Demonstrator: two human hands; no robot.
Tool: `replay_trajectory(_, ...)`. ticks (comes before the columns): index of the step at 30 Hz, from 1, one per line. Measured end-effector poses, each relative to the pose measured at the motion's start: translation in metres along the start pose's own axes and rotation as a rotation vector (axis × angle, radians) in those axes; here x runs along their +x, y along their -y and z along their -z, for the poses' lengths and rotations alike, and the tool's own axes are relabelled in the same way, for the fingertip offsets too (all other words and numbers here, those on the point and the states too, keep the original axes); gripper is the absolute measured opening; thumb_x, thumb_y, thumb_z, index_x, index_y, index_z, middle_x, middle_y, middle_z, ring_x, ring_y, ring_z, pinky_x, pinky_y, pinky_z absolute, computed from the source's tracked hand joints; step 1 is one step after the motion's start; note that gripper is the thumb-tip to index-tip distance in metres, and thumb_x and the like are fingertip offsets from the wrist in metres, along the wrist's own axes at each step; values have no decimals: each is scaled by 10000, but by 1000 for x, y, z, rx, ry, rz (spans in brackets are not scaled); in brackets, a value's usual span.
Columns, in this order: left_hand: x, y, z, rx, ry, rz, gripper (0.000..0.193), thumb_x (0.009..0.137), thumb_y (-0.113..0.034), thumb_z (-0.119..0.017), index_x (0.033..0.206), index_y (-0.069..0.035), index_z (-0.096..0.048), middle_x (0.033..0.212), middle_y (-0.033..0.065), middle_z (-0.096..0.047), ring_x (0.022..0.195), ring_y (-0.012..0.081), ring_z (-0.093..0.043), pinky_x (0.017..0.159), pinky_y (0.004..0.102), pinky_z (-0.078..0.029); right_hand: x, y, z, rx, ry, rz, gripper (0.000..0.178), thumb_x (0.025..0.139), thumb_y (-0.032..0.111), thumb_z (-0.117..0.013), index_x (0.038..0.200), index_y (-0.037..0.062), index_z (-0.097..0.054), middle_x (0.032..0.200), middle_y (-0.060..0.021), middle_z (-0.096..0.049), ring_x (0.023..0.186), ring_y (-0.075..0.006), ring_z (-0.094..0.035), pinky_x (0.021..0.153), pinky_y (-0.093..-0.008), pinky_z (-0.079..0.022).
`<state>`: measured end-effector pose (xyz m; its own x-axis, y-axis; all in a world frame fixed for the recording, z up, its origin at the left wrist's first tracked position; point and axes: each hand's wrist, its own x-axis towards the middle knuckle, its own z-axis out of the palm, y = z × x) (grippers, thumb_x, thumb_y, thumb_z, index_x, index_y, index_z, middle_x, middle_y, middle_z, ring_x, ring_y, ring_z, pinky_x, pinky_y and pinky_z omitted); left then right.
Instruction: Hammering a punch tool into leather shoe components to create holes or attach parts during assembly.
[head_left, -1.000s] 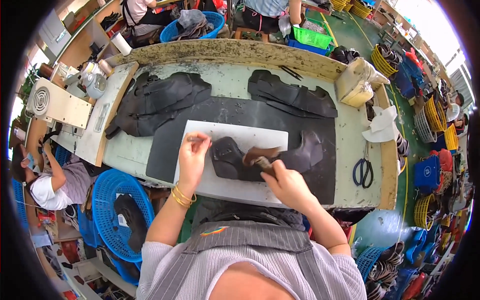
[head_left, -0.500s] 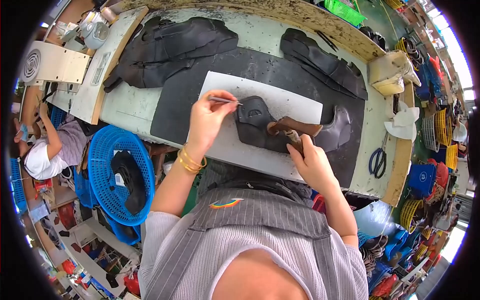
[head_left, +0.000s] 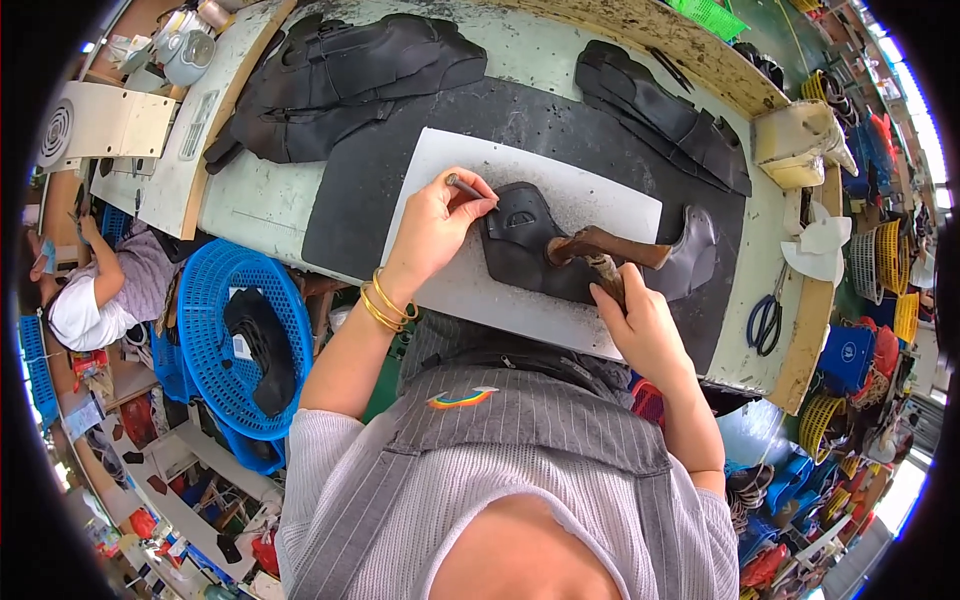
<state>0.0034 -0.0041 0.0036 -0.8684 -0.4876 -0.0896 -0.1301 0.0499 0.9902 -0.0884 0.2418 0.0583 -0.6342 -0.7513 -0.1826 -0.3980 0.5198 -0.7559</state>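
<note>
A metal punch (head_left: 464, 186) is pinched in my left hand (head_left: 432, 228), tilted, with its lower end at the left edge of a black leather piece (head_left: 518, 262). That piece has a small oval cut-out and lies on a white board (head_left: 590, 183). My right hand (head_left: 645, 330) is closed round the wooden handle of a hammer (head_left: 612, 246), whose brown head is over the leather to the right of the punch. The hammer hides part of the leather. Whether the punch tip touches the leather I cannot tell.
Stacks of black leather pieces (head_left: 370, 70) lie at the back left and back right (head_left: 655, 115). Blue-handled scissors (head_left: 765, 322) rest at the right. A blue basket (head_left: 200, 330) with a dark piece stands left, near another person (head_left: 95, 290).
The punch has tilted so its upper end shows more toward the viewer. My hands keep their grips. The whole view has shifted slightly.
</note>
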Motion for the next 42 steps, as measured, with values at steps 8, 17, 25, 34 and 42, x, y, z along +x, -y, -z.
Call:
replay_trajectory(8, -3, -15, -10, 361, -15, -140, 98, 827, -26, -622, 904, -25, -561, 826, 91, -639, 726, 165, -615, 679, 258, -468, 34, 65, 52, -35, -222, 119, 227, 875, 141, -609, 870, -6, -436, 635, -186, -550, 534, -356, -543, 508, -331, -439)
replay_trajectory(17, 17, -2, 1, -162, 84, 118, 41, 901, 8, -514, 918, -7, -549, 941, 74, -629, 902, 134, -603, 805, 275, -516, 21, 2, 8, -114, 105, 61, 241, 891, 123, -570, 860, -9, -370, 632, -201, -535, 556, -366, -521, 524, -377, -412)
replay_trajectory(25, 15, 1, -8, -167, 87, 22, 62, 902, 10, -518, 951, 6, -556, 946, 86, -637, 898, 131, -610, 835, 268, -511, 16, 5, 7, -35, 103, 19, 251, 888, 169, -565, 864, -17, -399, 620, -243, -550, 609, -436, -560, 514, -458, -425)
replay_trajectory(34, 5, -12, -23, 182, -35, -94, 59, 850, -36, -604, 894, -11, -572, 795, 82, -641, 738, 109, -619, 676, 246, -481, 47, 75, 69, -17, -326, 196, 240, 870, 145, -620, 837, 16, -421, 588, -145, -502, 487, -243, -503, 470, -302, -394)
replay_trajectory(42, 22, -3, -17, -14, 102, 47, 60, 909, -3, -506, 949, 0, -551, 927, 67, -633, 880, 136, -617, 787, 258, -515, 22, 2, 20, -113, 151, 106, 250, 887, 156, -557, 850, -18, -381, 587, -241, -533, 589, -447, -547, 494, -475, -421)
